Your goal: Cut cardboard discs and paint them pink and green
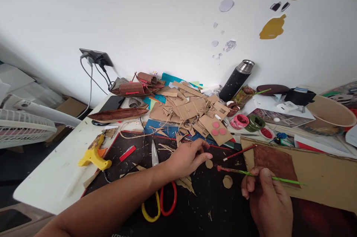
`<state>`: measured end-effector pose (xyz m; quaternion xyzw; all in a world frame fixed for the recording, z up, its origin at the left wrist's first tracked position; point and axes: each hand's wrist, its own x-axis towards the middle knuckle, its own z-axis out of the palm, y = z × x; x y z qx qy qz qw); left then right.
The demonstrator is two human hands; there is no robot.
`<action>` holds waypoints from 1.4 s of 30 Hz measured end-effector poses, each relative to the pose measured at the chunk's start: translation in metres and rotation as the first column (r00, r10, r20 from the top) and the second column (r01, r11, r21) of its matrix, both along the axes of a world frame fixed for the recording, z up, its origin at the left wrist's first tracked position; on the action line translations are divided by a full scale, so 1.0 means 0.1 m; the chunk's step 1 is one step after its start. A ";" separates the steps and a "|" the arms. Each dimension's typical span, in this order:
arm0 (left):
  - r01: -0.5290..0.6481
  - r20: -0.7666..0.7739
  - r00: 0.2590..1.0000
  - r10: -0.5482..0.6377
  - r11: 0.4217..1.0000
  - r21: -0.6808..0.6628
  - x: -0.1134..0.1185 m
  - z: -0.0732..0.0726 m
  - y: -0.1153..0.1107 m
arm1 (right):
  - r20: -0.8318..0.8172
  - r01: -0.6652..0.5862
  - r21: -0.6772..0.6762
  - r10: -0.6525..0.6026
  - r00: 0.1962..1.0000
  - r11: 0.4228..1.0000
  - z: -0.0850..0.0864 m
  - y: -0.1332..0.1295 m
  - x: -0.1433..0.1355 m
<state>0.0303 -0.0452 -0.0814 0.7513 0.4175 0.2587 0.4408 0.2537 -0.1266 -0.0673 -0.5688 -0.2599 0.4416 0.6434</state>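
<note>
Over the dark mat, my left hand [191, 157] is held with its fingers loosely curved and the thumb apart, holding nothing. Just below its thumb lies a small cardboard disc [209, 164]; a second disc [227, 181] sits to the right. My right hand [267, 196] pinches a green paintbrush [245, 172], its pink-stained bristles pointing left above the mat. Scissors [159, 201] with a yellow and a red handle loop lie partly under my left forearm. Three pink painted circles [215, 132] rest on a cardboard piece. A red brush [240, 152] lies beyond the discs.
Cardboard scraps [186, 105] pile up at the back. Paint jars, including a pink one [239, 121] and a green one [255, 122], stand near a black flask [237, 79]. A yellow glue gun [96, 155] lies left, below a brown boat model [119, 114]. A brown-painted cardboard sheet [323, 177] is at right.
</note>
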 end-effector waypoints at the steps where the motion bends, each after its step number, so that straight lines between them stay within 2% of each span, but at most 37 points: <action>1: 0.000 -0.001 1.000 0.000 1.000 -0.001 0.00 0.00 0.00 | 0.000 0.005 0.002 -0.005 1.000 1.000 0.00 0.00 0.00; 12: 0.009 -0.015 1.000 -0.008 0.999 0.043 0.00 -0.04 0.01 | -0.025 0.000 0.007 0.001 1.000 1.000 -0.08 0.02 -0.02; 21: 0.019 -0.023 1.000 -0.019 0.999 0.029 -0.01 0.02 0.01 | -0.027 -0.008 0.029 0.009 1.000 1.000 -0.04 0.03 -0.05; 42: 0.027 -0.047 0.999 -0.024 0.998 0.056 -0.01 0.01 0.02 | -0.019 -0.019 0.018 0.019 1.000 1.000 -0.10 0.03 -0.03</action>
